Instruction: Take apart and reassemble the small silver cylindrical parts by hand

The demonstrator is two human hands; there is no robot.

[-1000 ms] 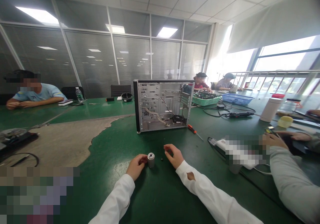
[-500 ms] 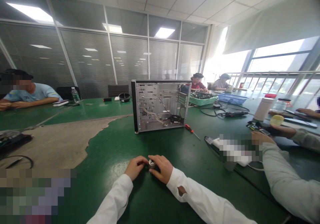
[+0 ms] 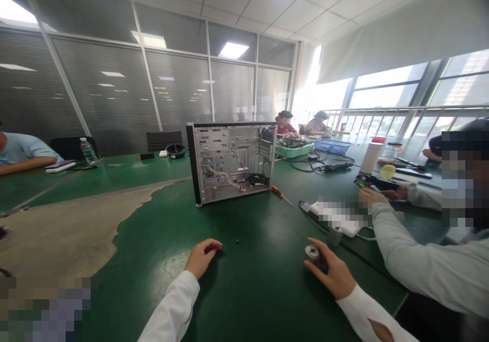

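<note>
The small silver can [image 3: 312, 253] is in the right hand [image 3: 334, 273], over the near part of the green bench [image 3: 248, 296]; this hand's thumb and fingers pinch its sides, and its round top shows; I cannot tell if its bottom touches the bench; the left hand [image 3: 201, 259] is well apart from it, low at the bench; it is bent, thumb close to fingers, and I cannot tell if the tips touch; 1 tiny dark bit [image 3: 237, 240] lies near it, between the 2 hands; past them stands a big computer case [image 3: 239, 156], its side open, with wires [image 3: 225, 175] inside; a red screwdriver [image 3: 277, 192] lies just beside its right bottom corner; a white power strip [image 3: 348, 226] lies farther right; 2 baskets, 1 green [image 3: 294, 151] and 1 blue [image 3: 331, 146], sit farther back.
</note>
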